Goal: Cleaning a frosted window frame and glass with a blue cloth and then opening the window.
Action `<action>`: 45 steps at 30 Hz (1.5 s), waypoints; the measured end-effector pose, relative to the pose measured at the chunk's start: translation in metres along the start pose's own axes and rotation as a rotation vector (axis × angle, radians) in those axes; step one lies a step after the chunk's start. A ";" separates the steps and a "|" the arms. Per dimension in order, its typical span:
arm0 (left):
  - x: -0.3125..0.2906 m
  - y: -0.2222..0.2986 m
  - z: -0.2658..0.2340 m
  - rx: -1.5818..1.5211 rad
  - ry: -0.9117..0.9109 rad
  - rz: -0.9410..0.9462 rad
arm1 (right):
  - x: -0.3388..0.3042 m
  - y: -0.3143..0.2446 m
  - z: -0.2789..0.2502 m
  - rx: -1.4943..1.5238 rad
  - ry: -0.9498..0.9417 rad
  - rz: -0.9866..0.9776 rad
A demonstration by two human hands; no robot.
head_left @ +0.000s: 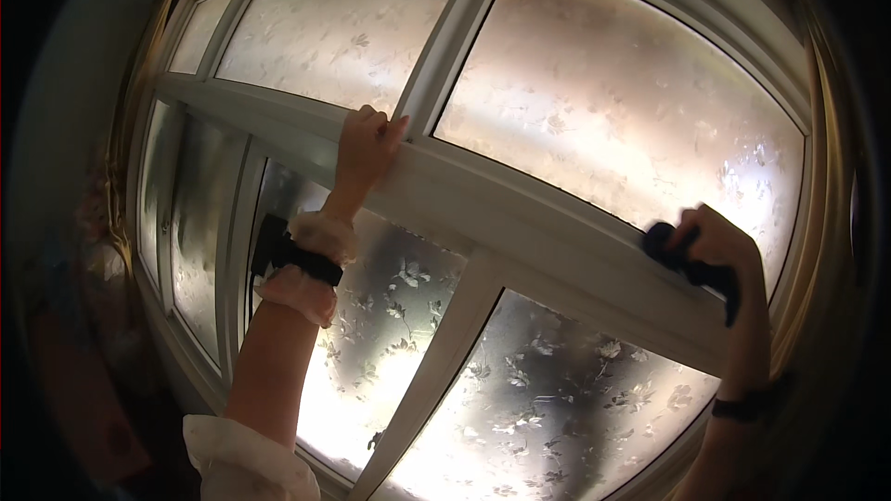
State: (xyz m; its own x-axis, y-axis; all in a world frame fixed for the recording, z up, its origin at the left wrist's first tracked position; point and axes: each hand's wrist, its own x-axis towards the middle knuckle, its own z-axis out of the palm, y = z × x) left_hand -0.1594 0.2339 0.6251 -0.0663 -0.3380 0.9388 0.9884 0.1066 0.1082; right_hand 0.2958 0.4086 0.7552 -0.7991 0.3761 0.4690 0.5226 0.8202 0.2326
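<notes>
High on a white window frame [548, 209], my left hand [367, 150] has its fingers curled over the upper edge of the wide crossbar, beside the upright post. A dark cloth [691, 269] is bunched in my right hand [719, 239], which is closed round it at the right part of the same crossbar. One end of the cloth hangs below that hand. Just above it lies the lower edge of the large upper right frosted pane [622, 83]. The fingertips of my right hand are partly hidden by the cloth.
Lower panes [548, 408] with a leaf pattern sit below the crossbar, lit brightly from behind. A gold-brown curtain [821, 167] hangs at the right and another curtain [125, 148] at the left. Black bands circle both my forearms. The lower left is dark and blurred.
</notes>
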 end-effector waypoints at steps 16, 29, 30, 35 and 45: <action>0.000 -0.005 -0.003 -0.068 -0.055 0.005 | 0.183 -0.267 0.084 -0.035 0.567 -0.170; -0.004 -0.027 0.002 -0.045 0.032 0.199 | 0.092 -0.153 0.050 -0.376 0.339 -0.084; -0.006 -0.026 0.006 -0.037 0.074 0.206 | 0.071 -0.129 0.044 -0.300 0.329 -0.042; -0.010 -0.041 0.014 0.106 0.049 0.277 | -0.024 -0.007 0.052 -0.257 0.552 0.116; -0.028 -0.107 0.030 0.451 0.046 0.422 | -0.126 0.154 0.034 -0.655 0.398 0.568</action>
State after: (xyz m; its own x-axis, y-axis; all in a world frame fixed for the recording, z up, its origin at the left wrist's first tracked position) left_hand -0.2672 0.2601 0.5972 0.3334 -0.2195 0.9169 0.7724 0.6212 -0.1322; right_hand 0.4669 0.5018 0.7026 -0.2775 0.3704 0.8864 0.9607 0.1099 0.2548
